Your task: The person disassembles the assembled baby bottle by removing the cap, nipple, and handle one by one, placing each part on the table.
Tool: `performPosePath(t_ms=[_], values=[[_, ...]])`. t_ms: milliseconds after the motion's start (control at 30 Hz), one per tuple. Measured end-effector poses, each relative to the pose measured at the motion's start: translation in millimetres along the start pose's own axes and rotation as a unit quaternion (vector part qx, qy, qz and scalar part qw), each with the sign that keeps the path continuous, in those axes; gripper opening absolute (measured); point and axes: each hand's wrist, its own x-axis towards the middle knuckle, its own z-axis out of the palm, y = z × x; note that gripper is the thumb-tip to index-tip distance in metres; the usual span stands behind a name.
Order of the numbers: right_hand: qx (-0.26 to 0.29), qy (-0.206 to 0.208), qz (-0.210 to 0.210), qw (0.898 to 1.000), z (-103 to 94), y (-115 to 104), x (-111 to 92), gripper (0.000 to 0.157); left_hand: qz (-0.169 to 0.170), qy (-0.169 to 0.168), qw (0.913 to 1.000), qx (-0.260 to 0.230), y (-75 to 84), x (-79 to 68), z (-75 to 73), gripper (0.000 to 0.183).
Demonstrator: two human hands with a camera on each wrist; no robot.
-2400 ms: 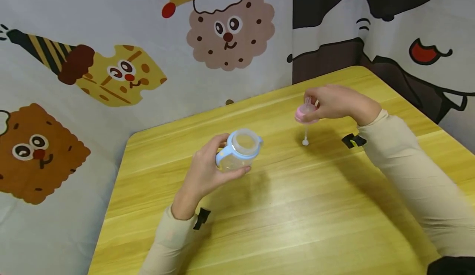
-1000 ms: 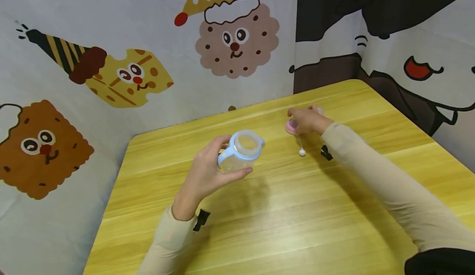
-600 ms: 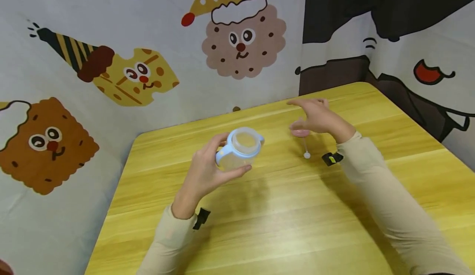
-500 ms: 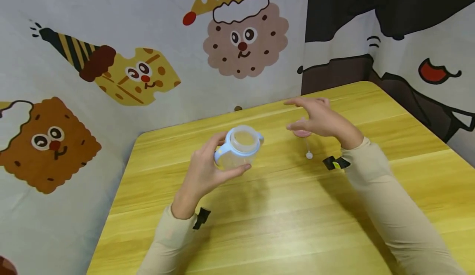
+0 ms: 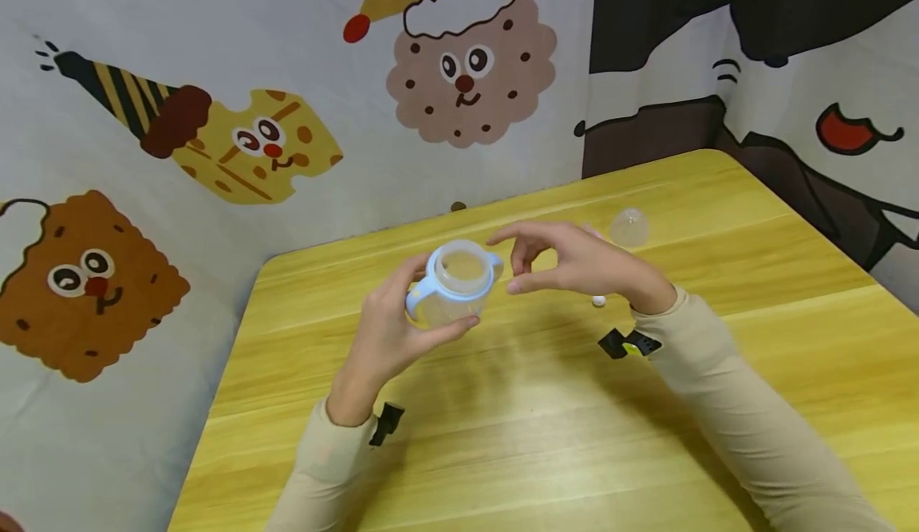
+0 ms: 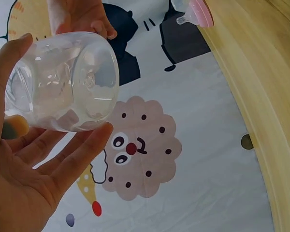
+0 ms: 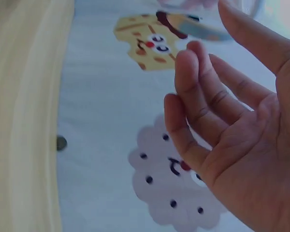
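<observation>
A clear baby bottle (image 5: 459,309) with a blue two-handled collar (image 5: 427,286) and an uncovered mouth is raised over the table. My left hand (image 5: 376,336) grips it from the side, thumb in front. In the left wrist view the bottle's transparent base (image 6: 93,79) faces the camera. Close to the far handle, my right hand (image 5: 581,265) holds nothing, its fingers loosely bent and thumb apart. Behind it lies the pink nipple top (image 6: 200,13), mostly hidden in the head view. The white ball (image 5: 599,301) at the end of its straw shows below the hand.
A clear dome cap (image 5: 629,227) stands on the wooden table (image 5: 502,452) toward the back right. Cartoon-printed cloth (image 5: 323,45) hangs close behind the table's back edge and along its left and right sides.
My right hand has set the pink nipple top on the table, let go of it and moved left to beside the bottle. The left hand keeps its grip, the bottle shifting slightly left.
</observation>
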Motion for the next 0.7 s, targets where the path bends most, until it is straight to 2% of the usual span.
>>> performPosePath(t_ms=[200, 500, 700], values=[[0.042, -0.015, -0.009, 0.999, 13.2, -0.5, 7.8, 0.054, -0.01, 0.0, 0.9999, -0.001, 1.2, 0.5, -1.2, 0.086], [0.055, -0.014, -0.006, 0.998, 19.2, 3.8, 10.3, 0.026, -0.001, 0.003, 1.0, 0.004, 1.1, 1.4, -0.9, 0.087], [0.078, -0.022, -0.002, 0.997, 21.2, 7.7, 9.5, 0.021, -0.007, -0.002, 1.0, -0.004, 2.6, 0.4, 0.8, 0.085]])
